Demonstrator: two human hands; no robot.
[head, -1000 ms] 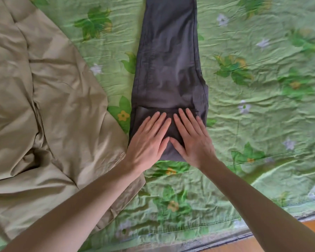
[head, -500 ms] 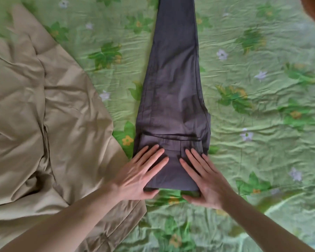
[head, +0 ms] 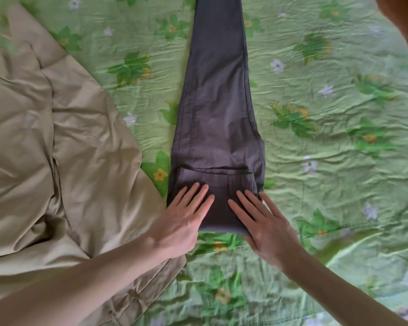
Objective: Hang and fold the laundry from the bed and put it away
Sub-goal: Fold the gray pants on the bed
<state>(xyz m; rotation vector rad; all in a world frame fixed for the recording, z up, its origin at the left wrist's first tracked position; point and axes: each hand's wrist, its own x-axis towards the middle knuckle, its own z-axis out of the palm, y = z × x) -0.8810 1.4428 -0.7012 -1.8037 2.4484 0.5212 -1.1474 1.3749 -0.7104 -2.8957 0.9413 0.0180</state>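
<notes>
Bed [head: 339, 161] surface fills the view, covered by a wrinkled green floral sheet. Left hand [head: 186, 217] is laid flat, fingers straight and slightly spread, pressed on the near left part of the dark grey trousers [head: 217, 109]; nothing is gripped. Right hand [head: 264, 222] is likewise flat and extended, palm down over the near right edge of the same garment, its outer fingers reaching the side seam. Both hands appear placed to smooth the fabric and pin a short fold at the near end, judged from the horizontal edge seen just beyond the fingertips. Trousers are laid lengthwise away from the person, legs stacked one on the other and narrowing toward the top, so folding seems early: one fold made, more length left to bring over. Beige garment [head: 57, 149], crumpled and unfolded, lies on the bed to the left, touching the left forearm and just beside the trousers' near corner; its type cannot be told. Far end of the trousers is cut off by the top edge, so hems are not seen. What lies under the palms is hidden. A brownish blurred shape at the top right corner cannot be identified. Bed edge is barely visible at bottom right.
</notes>
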